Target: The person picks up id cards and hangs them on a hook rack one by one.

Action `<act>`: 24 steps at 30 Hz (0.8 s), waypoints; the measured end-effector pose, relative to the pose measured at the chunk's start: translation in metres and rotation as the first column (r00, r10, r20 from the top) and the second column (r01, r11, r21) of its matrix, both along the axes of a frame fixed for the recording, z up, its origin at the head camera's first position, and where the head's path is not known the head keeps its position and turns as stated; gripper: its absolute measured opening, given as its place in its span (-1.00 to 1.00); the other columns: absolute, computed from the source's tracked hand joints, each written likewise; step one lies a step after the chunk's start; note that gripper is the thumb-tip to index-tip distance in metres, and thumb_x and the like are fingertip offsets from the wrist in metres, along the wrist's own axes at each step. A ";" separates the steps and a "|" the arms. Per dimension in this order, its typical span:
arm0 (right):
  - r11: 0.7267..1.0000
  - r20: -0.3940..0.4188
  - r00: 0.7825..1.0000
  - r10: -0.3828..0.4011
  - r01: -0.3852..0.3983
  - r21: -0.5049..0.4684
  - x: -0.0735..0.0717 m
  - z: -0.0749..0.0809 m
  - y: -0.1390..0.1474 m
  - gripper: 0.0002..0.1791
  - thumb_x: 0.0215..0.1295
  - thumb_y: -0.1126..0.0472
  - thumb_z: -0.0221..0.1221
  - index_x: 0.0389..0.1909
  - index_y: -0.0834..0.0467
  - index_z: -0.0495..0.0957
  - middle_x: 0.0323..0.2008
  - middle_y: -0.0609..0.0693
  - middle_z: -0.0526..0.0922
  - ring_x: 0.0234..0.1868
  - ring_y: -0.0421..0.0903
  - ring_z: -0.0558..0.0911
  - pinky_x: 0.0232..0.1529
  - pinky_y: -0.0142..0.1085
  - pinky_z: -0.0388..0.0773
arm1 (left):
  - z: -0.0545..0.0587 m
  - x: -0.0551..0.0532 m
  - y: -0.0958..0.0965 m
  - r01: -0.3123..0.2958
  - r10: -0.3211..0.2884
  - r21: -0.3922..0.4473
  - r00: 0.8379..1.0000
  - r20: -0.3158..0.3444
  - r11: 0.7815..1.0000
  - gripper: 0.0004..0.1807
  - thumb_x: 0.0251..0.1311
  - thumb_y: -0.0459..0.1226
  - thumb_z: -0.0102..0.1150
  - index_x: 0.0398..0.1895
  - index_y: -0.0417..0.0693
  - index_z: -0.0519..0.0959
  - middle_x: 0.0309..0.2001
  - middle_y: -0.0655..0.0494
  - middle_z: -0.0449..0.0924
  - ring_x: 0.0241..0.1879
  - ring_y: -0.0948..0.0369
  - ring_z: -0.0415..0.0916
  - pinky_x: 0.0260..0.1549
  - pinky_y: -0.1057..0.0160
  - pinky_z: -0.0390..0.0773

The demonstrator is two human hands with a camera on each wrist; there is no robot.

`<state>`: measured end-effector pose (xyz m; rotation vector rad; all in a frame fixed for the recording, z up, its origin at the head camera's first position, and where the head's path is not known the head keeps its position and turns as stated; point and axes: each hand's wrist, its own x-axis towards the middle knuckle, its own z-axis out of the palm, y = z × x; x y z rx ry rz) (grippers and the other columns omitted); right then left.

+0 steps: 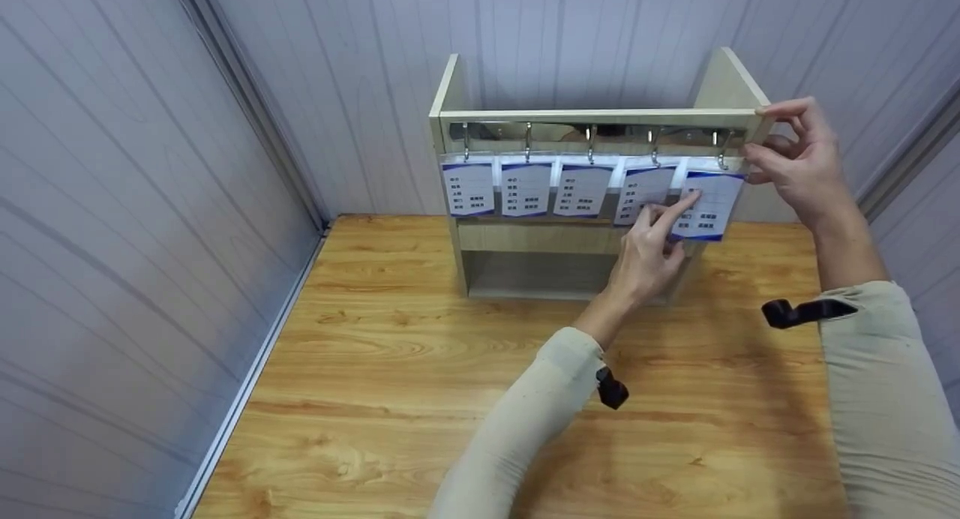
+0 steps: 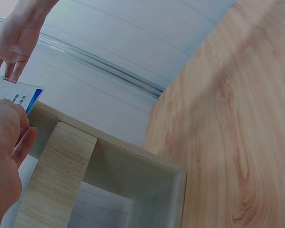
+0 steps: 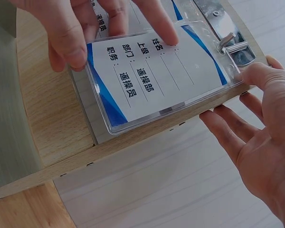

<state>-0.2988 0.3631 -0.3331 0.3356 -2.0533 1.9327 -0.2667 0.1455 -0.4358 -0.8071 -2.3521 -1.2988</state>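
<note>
Five-hook row badges hang on a small wooden shelf [image 1: 600, 115], and the rightmost name badge [image 1: 712, 211] is a clear sleeve with a white and blue card. My left hand [image 1: 651, 253] touches this badge with an extended index finger on its printed face. In the right wrist view the left thumb lies by the edge of the badge [image 3: 137, 80]. My right hand [image 1: 806, 163] grips the shelf's upper right corner, thumb near the badge's top corner and fingers against the side panel. Beside the thumb, a metal hook [image 3: 228, 45] holds the badge.
More name badges [image 1: 526, 190] hang in a row to the left on metal hooks from a shiny strip [image 1: 559, 133]. The shelf stands on a wood-grain table [image 1: 390, 384] close to the back wall [image 1: 360, 69]. A side wall [image 1: 112, 241] borders the table's left.
</note>
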 end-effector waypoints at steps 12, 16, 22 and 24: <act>0.996 -0.039 0.998 0.047 -0.050 -0.077 -0.001 -0.001 -0.001 -0.53 0.48 0.54 0.28 0.30 0.13 0.55 0.38 -0.03 0.57 0.05 -0.21 0.79 -0.39 -0.46 0.77 | -0.014 0.001 -0.004 0.004 -0.004 -0.012 1.000 0.027 1.000 -0.15 0.34 -0.56 0.31 0.69 0.10 0.47 0.24 -0.09 0.60 -0.08 0.30 0.64 -0.10 0.73 0.50; 0.997 -0.025 0.999 0.041 -0.043 -0.068 0.000 0.000 -0.001 -0.53 0.49 0.53 0.28 0.30 0.11 0.54 0.42 -0.03 0.55 0.09 -0.20 0.79 -0.37 -0.45 0.79 | -0.020 0.002 -0.009 0.037 -0.037 0.003 0.998 0.042 0.999 -0.18 0.36 -0.53 0.33 0.68 0.07 0.48 0.26 -0.11 0.61 0.00 0.18 0.76 -0.04 0.71 0.55; 0.998 -0.024 0.999 0.034 -0.035 -0.059 0.000 0.000 -0.001 -0.54 0.49 0.52 0.29 0.30 0.12 0.54 0.41 -0.03 0.55 0.12 -0.21 0.79 -0.36 -0.44 0.79 | -0.027 0.004 -0.019 0.096 -0.097 0.006 0.995 0.038 0.995 -0.25 0.40 -0.43 0.39 0.66 0.00 0.49 0.34 -0.13 0.61 0.19 0.05 0.75 0.08 0.59 0.67; 0.998 -0.023 0.999 0.029 -0.030 -0.048 0.000 0.000 -0.001 -0.54 0.50 0.51 0.30 0.31 0.11 0.54 0.42 -0.04 0.55 0.12 -0.22 0.78 -0.35 -0.45 0.79 | -0.028 0.005 -0.022 0.111 -0.110 -0.007 0.993 0.029 0.994 -0.25 0.41 -0.40 0.41 0.66 0.00 0.49 0.36 -0.12 0.61 0.23 0.05 0.74 0.15 0.52 0.69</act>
